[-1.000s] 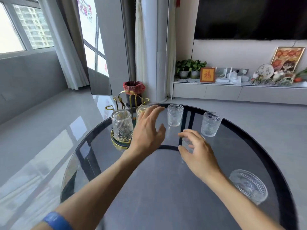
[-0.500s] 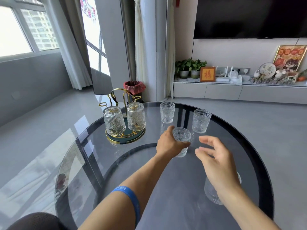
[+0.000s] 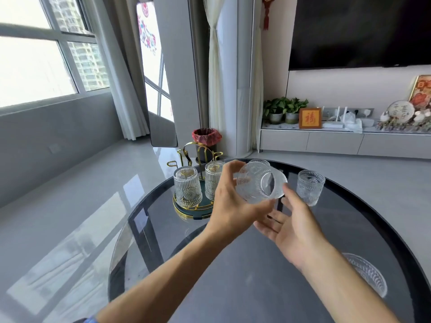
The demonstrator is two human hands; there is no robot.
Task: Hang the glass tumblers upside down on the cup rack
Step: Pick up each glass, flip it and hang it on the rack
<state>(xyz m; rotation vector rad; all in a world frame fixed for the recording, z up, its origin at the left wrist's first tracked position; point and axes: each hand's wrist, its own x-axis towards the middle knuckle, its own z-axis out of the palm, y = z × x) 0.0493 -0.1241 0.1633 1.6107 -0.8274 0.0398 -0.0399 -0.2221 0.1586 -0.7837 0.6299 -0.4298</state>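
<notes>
Tumbler held tipped on its side above the round glass table, just to the right of the cup rack: we see our left hand wrapped around it, thumb underneath and fingers curled over the top. Our right hand sits just below and right of it, palm up, fingers spread wide and holding nothing, the fingertips close to the glass rim. Two tumblers hang upside down on the rack's gold pegs. Right of the rack, one tumbler stands upright on the table, and another peeks out behind the held glass.
</notes>
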